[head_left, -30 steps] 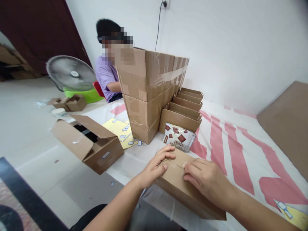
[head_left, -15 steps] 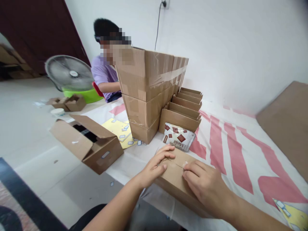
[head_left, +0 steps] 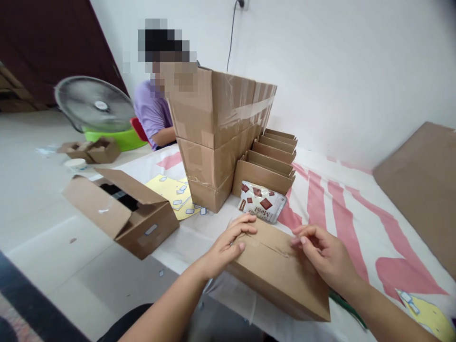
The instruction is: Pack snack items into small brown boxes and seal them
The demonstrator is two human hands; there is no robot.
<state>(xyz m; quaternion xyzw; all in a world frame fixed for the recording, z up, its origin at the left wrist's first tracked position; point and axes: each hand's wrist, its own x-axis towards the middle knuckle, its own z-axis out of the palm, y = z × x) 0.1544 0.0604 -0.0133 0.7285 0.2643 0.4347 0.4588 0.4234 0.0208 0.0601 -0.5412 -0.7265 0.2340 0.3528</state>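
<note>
A closed brown cardboard box (head_left: 274, 268) lies in front of me at the table's near edge, with a seam and a roughened mark along its top. My left hand (head_left: 231, 244) rests on the box's left end, fingers stretched over the top and thumb apart. Just above the right part of the top, my right hand (head_left: 320, 251) has thumb and fingertips pinched together on a small, blurred scrap of clear tape (head_left: 295, 240). Behind the box a white and brown printed pouch (head_left: 262, 202) leans against an open carton. Something dark green (head_left: 347, 306) shows partly beneath my right forearm.
Taped cartons (head_left: 231, 111) are stacked beyond my left hand, with open cartons (head_left: 263, 175) in a row beside them. An open-flapped box (head_left: 146, 230) sits at the left table edge near yellow sheets (head_left: 166, 190). Across the table sits a person (head_left: 151, 111); a fan (head_left: 99, 107) stands behind.
My right hand has lifted off the middle of the box top and moved right, uncovering the mark and the box's right end. My left hand stays on the box. The view shifts slightly.
</note>
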